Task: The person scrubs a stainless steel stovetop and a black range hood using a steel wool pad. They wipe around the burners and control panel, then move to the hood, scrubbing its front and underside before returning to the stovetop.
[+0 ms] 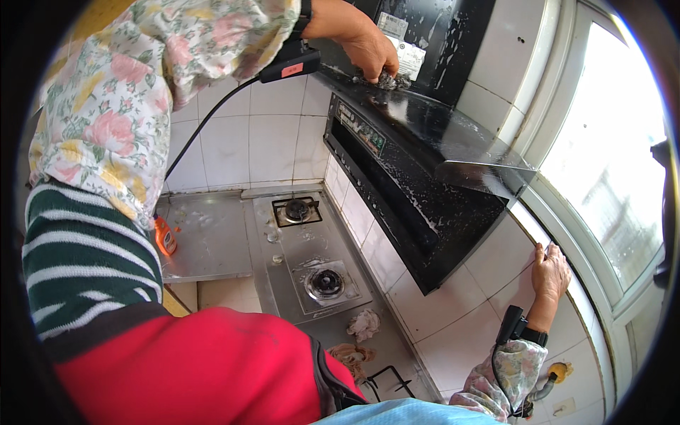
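My left hand (374, 50) grips a steel wool scrubber (387, 81) and presses it against the black range hood (404, 175), where its slanted top meets the upright panel. White suds and droplets speckle the hood's dark surfaces. Paper labels (410, 57) bearing print are stuck to the upright panel just behind my fingers. On the right, my right hand (551, 271) rests with its fingertips on the window ledge (579, 297), beside the tiled wall, holding nothing. Both forearms wear floral sleeve covers.
Below lies a steel gas cooktop (281, 239) with two burners and foam on it. An orange bottle (165, 236) stands on the left counter (212, 234). Crumpled cloths (364, 325) and a loose pan support (390, 380) lie nearer me. A pipe (544, 390) juts from the wall.
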The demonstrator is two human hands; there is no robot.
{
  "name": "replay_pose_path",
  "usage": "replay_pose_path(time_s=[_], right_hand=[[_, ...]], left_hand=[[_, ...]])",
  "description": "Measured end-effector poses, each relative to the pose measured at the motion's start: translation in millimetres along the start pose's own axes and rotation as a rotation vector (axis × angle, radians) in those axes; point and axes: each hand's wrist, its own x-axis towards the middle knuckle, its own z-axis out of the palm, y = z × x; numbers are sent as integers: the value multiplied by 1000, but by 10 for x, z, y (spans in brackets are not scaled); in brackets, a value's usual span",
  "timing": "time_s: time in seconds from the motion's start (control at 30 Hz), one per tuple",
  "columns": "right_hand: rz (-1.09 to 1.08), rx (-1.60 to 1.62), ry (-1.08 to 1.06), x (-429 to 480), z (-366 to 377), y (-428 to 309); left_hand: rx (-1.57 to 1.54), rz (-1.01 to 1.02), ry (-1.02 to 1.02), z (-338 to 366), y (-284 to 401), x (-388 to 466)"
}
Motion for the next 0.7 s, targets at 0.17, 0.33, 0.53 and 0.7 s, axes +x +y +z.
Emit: replay_pose_path(time_s=[0.17, 0.33, 0.53, 0.7], right_hand=[[14, -15, 14, -4, -4, -12], [8, -1, 31, -5, 3, -12], [-3, 6, 102, -7, 43, 9], [-10, 16, 108, -12, 47, 20]], left_hand=[[-41, 66, -34, -44, 102, 298], [-43, 86, -57, -39, 181, 571], [-20, 56, -52, -5, 210, 692], [4, 21, -23, 45, 174, 590]])
